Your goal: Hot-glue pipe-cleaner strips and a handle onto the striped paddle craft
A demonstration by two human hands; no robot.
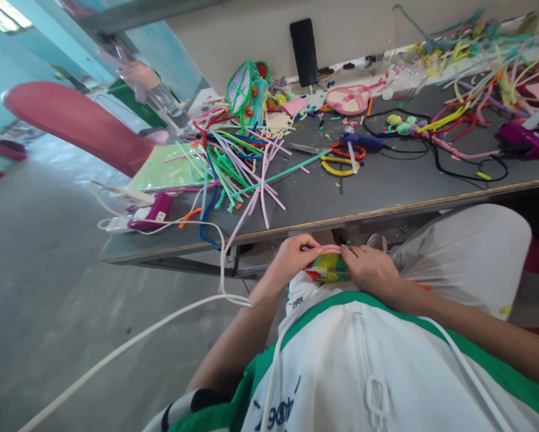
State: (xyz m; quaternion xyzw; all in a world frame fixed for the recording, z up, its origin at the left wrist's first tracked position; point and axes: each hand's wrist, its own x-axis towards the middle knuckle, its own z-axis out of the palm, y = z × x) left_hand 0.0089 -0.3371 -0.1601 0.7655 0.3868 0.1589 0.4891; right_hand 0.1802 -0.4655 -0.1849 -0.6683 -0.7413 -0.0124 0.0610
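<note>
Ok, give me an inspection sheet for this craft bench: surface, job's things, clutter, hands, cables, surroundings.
Surface: grey table, wood-edged, largely covered.
Job's things: small multicoloured craft piece with a pink strip along its top, held in the lap, below the table edge.
Clutter: heap of pipe cleaners, scissors, glue gun, pink round piece, green sheet, black phone leaning on the wall.
Hands: left hand and right hand both pinch the piece, grip closed.
Cables: black cable on the table; white cable trailing off its edge.
Surroundings: concrete floor, red chair.
</note>
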